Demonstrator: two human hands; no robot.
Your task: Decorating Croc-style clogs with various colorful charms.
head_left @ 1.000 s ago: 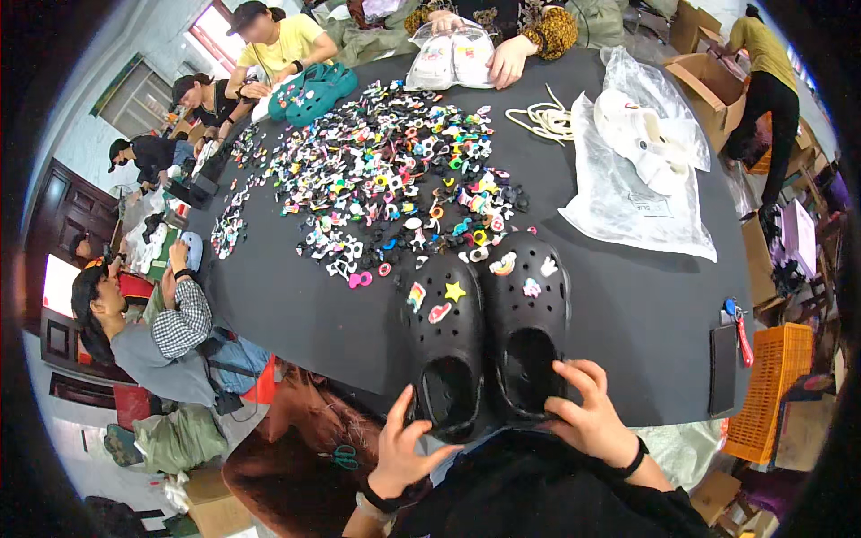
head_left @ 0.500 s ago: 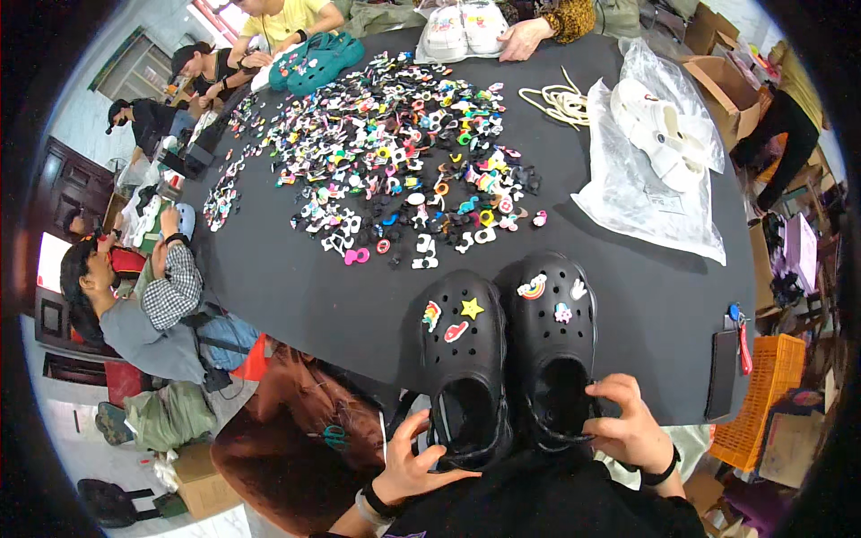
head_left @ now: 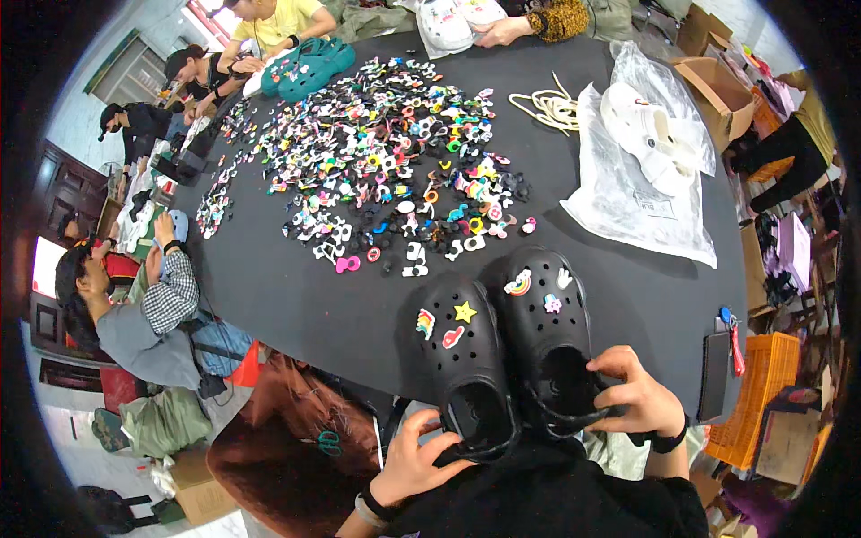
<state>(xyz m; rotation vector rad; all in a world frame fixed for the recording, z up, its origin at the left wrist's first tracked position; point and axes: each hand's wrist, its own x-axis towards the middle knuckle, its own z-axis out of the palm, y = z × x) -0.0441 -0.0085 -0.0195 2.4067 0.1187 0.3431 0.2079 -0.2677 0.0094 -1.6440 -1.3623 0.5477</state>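
Observation:
A pair of black clogs lies side by side at the table's near edge, toes pointing away from me. Star, rainbow and red charms dot the left clog (head_left: 455, 359); a rainbow, a white hand-shaped charm and a small purple one sit on the right clog (head_left: 545, 332). My left hand (head_left: 417, 462) is closed on the left clog's heel, thumb and fingers at its rim. With fingers curled over the collar, my right hand (head_left: 639, 399) grips the outer heel side of the right clog. Beyond the toes spreads a large heap of colourful shoe charms (head_left: 386, 152).
White clogs (head_left: 641, 134) rest on a clear plastic bag (head_left: 628, 215) at right, near a coiled cord (head_left: 547, 109). A black phone-like slab (head_left: 714, 377) lies at the right edge. Across the table, other people handle teal clogs (head_left: 305, 70) and bagged white clogs (head_left: 448, 25).
The black clogs have turned slightly, toes swinging left, with both my hands still on their heels. Across the table, a person's hand has tilted the bagged white clogs.

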